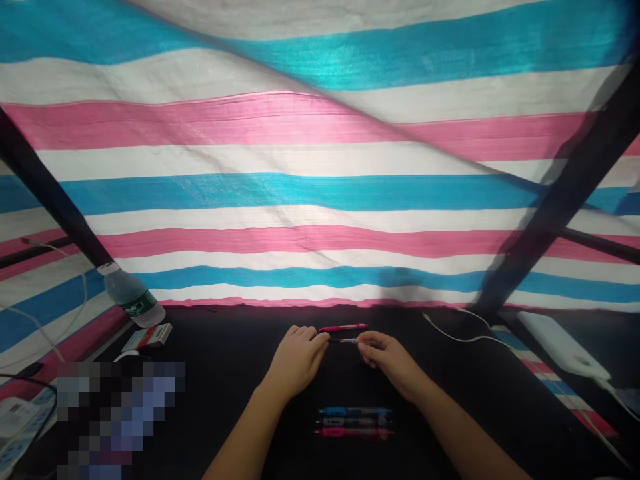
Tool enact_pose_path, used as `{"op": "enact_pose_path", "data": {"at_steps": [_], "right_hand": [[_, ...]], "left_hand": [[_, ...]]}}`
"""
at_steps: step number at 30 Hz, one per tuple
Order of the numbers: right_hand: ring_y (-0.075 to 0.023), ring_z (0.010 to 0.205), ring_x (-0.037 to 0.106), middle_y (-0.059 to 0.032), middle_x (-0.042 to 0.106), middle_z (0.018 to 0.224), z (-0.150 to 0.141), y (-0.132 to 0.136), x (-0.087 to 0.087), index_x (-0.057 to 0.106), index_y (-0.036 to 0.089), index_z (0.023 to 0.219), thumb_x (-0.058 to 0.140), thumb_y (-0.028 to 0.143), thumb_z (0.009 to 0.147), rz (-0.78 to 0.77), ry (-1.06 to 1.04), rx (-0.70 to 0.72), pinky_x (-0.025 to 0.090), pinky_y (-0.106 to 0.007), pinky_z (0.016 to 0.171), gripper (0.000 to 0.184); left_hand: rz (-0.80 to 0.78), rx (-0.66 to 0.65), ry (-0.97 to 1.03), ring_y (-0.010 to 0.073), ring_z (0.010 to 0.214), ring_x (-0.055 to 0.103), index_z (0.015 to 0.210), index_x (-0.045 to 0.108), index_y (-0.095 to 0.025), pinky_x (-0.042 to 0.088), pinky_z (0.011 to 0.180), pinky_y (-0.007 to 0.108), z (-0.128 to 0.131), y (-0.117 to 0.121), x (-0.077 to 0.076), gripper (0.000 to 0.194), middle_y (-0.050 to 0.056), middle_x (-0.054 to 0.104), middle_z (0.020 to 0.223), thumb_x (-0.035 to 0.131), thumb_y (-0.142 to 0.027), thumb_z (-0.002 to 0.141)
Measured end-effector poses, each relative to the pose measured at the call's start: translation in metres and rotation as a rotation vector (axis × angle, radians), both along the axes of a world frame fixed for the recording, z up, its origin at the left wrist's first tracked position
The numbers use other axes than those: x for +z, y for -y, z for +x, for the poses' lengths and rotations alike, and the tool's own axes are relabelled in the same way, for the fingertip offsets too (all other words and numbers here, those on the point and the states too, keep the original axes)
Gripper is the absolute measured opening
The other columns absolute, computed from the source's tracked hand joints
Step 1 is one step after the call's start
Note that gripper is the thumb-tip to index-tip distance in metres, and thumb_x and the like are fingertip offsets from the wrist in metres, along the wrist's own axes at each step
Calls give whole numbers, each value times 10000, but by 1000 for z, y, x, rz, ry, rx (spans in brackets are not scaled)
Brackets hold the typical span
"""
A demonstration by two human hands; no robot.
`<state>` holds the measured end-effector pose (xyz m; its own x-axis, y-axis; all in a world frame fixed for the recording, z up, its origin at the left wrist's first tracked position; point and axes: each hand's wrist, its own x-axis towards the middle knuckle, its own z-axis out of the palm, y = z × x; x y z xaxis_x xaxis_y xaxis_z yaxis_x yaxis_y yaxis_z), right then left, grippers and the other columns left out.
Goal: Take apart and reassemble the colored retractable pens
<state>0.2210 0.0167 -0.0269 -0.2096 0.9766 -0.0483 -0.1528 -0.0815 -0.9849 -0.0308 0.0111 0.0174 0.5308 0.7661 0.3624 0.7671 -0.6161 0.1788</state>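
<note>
Left hand: the left hand [296, 357] has its fingers bunched together, thumb and fingertips closed on the dark end of a slim rod [345, 341], perhaps a pen part.
Right hand: the right hand [384, 355] pinches the rod's other end between thumb and forefinger; the remaining fingers curl beneath.
Rod: it lies nearly level between the hands; a grip at each end probably steadies it and leaves the middle exposed. Whether it is one piece or two, the view cannot tell.
Red pen: the red pen [343, 327] lies just beyond the rod, within easy reach yet out of the fingers' way.
Pen row: a blue pen [355, 411], a black pen [354, 422] and a pink pen [354, 433] lie side by side nearer the person, roughly parallel, likely to keep them sorted.
Table edges: the bottle [134, 297] and box [153, 337] stand left, the power bank [564, 348] right, probably to leave the hands room.
</note>
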Motion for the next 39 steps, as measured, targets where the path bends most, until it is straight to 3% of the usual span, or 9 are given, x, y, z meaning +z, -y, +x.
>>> {"op": "enact_pose_path", "data": {"at_steps": [4, 6, 8, 11, 14, 17, 21, 26, 39], "right_hand": [[-147, 650, 520, 2, 605, 741, 1, -1, 2, 751, 187, 932, 873, 415, 769, -83, -154, 1, 373, -276, 582, 305], [-160, 662, 534, -19, 621, 773, 1, 0, 4, 753, 188, 951, 858, 418, 773, -100, -192, 1, 379, -281, 574, 309], [-171, 672, 547, -40, 633, 798, 0, 1, 6, 759, 187, 975, 832, 427, 783, -99, -219, 8, 380, -283, 564, 316], [-168, 666, 544, -43, 635, 805, -4, 4, 10, 760, 190, 990, 812, 429, 797, -62, -247, 22, 373, -280, 560, 311], [-162, 645, 531, -27, 630, 787, -7, 7, 11, 732, 202, 963, 810, 460, 815, 25, -183, -10, 363, -279, 560, 307], [-156, 620, 528, -1, 619, 739, -8, 8, 10, 703, 208, 912, 794, 492, 836, 120, -34, -65, 368, -278, 566, 307], [-152, 610, 540, 12, 623, 729, -7, 9, 8, 715, 206, 881, 770, 480, 853, 253, 179, -99, 417, -285, 590, 281], [-226, 802, 659, -36, 713, 848, -11, 13, 10, 731, 208, 880, 748, 434, 872, 359, 332, -135, 514, -329, 735, 227], [-209, 755, 588, -34, 641, 834, -11, 15, 16, 714, 219, 904, 727, 506, 903, 407, 197, -226, 491, -327, 696, 287]], "left_hand": [[-145, -10, 242, 226, 909, 601, 1172, 662, -234, 414, 836, 373, 3, 2, -1, 298, 65, 671, 992, 386, -303, 1082], [-305, -8, 474, 211, 875, 588, 1140, 653, -234, 433, 799, 350, 10, 3, -5, 293, 57, 660, 976, 400, -368, 1079], [-521, 6, 787, 161, 708, 521, 1038, 612, -215, 418, 676, 297, 21, 2, -12, 293, -1, 576, 797, 426, -440, 1065], [-819, -4, 1277, 91, 538, 352, 895, 524, -197, 318, 540, 239, 37, 2, -22, 355, -79, 378, 651, 562, -537, 988], [-1042, -23, 1488, 62, 494, 312, 908, 586, -168, 300, 510, 213, 46, 4, -28, 392, -106, 328, 599, 743, -525, 878], [-1218, 13, 1575, 89, 578, 545, 921, 667, -132, 466, 610, 225, 50, 9, -28, 356, -39, 540, 642, 794, -460, 861], [-1343, 80, 1603, 214, 860, 753, 1018, 724, -90, 581, 863, 345, 52, 12, -25, 295, 152, 770, 961, 776, -354, 900], [-1387, 83, 1609, 234, 929, 774, 1067, 735, -63, 582, 917, 344, 53, 12, -27, 263, 206, 785, 1033, 747, -289, 934], [-1450, 219, 1675, 131, 708, 739, 956, 751, -69, 600, 703, 206, 50, 8, -29, 85, 131, 777, 884, 753, -138, 908]]}}
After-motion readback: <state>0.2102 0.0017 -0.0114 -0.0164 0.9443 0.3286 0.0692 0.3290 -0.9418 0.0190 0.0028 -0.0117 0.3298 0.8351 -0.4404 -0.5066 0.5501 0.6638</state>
